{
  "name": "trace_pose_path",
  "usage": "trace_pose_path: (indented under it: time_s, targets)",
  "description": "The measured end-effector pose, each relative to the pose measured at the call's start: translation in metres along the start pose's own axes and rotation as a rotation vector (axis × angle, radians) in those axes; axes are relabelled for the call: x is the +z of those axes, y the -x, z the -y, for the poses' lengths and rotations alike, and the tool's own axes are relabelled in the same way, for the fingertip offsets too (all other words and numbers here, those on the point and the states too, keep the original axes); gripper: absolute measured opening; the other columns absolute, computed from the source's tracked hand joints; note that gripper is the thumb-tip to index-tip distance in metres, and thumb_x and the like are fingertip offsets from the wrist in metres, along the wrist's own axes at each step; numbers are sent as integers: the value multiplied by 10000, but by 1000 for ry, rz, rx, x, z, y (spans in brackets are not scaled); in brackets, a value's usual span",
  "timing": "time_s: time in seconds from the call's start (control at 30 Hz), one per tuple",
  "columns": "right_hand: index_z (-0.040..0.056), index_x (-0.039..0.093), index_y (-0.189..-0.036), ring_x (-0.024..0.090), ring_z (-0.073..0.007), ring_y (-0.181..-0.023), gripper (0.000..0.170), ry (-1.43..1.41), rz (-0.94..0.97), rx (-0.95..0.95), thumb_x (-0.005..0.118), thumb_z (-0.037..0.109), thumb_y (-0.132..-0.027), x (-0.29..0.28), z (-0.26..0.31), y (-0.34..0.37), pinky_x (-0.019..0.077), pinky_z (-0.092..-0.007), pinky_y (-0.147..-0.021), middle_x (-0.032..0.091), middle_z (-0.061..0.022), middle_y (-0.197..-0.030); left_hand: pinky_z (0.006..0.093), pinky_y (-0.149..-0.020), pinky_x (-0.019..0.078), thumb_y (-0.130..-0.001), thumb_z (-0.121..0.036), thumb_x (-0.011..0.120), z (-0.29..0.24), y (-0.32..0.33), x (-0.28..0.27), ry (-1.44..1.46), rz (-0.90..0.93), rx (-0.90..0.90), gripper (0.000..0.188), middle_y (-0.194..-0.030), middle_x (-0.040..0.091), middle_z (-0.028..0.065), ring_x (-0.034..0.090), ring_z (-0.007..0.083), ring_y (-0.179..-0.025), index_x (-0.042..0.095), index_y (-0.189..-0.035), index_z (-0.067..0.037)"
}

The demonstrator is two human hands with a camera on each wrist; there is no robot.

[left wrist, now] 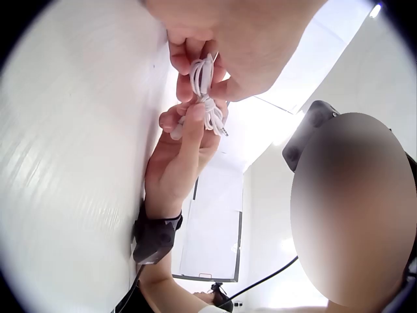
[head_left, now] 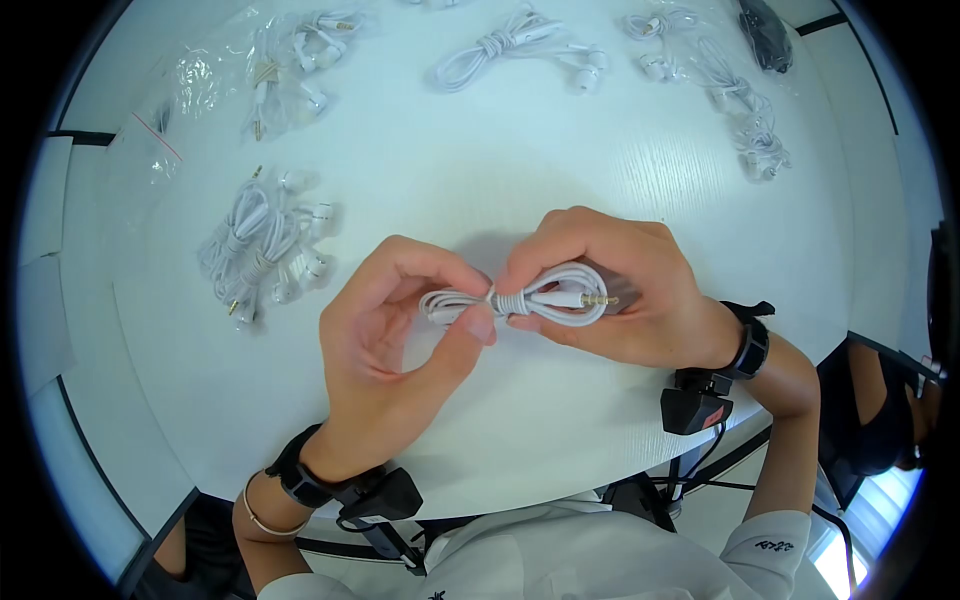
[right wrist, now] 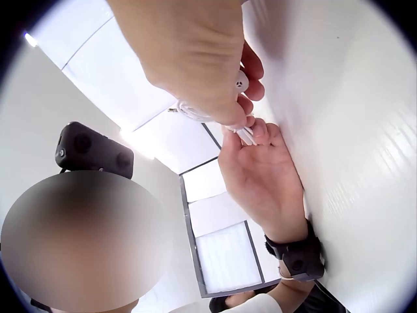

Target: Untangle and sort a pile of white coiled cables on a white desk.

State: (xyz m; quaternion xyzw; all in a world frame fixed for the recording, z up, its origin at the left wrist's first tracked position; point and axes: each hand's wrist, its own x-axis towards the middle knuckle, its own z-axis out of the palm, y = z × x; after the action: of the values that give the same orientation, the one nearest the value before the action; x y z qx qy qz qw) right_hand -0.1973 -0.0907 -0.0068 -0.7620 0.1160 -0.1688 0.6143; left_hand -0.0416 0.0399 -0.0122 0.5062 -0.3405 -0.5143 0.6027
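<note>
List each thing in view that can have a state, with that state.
Held earphones: coiled, cable wrapped round the middle.
Left hand: pinching the held earphones.
Right hand: curled round the held earphones.
Earphones at left: coiled, overlapping.
Top-centre earphones: coiled, wrapped.
Upper-left earphones: bundled.
Upper-right earphones: bunched.
Clear bag: wrinkled; sealed or not, unclear.
Wrist straps: fastened.

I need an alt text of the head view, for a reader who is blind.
Two hands, left and right, pinch a coiled white earphone cable above a white table; more bundled earphones lie around it.
</note>
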Motion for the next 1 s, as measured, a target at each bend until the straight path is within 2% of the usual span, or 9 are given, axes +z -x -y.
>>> trace_pose_path:
  time_s: [0.13, 0.27, 0.5, 0.57, 1.0]
  targets:
    - [93, 608, -990, 587, -205, -740, 302, 56, -13, -84, 641, -47, -725, 0, -4, 1, 465, -268, -622, 611, -36, -873, 261, -730, 465, -816, 66, 587, -3, -1, 3, 5, -11, -19, 175, -925, 565, 77, 573, 130, -806, 535, -979, 36]
    - [100, 606, -993, 598, -219, -735, 317, 172, -29, -158, 652, -37, -711, 0, -7, 1, 475, -285, -615, 618, -33, -882, 260, -754, 455, -798, 79, 594, 0, -1, 2, -21, -18, 9, 193, -921, 576, 76, 569, 124, -824, 551, -982, 40]
    - [99, 571, -990, 611, -233, -733, 306, 212, -63, -78, 676, 6, -717, 3, -2, 2, 480, -292, -619, 632, -31, -867, 286, -839, 443, -769, 91, 616, 2, -1, 1, -38, -27, 34, 199, -932, 590, 72, 560, 130, -882, 579, -955, 33]
    - [98, 576, -988, 610, -233, -729, 302, 257, -40, -112, 679, 9, -719, 1, -2, 2, 479, -294, -614, 630, -32, -878, 289, -843, 446, -769, 91, 615, 2, -1, 1, -44, -26, 25, 195, -931, 590, 75, 565, 134, -885, 580, -953, 34]
    - [101, 588, -995, 586, -223, -683, 322, 301, -71, -164, 672, -5, -702, 2, -5, 1, 468, -299, -577, 616, -29, -865, 311, -789, 490, -850, 39, 576, 4, -2, 0, 56, 10, 67, 184, -982, 551, 94, 568, 164, -894, 522, -1025, 32]
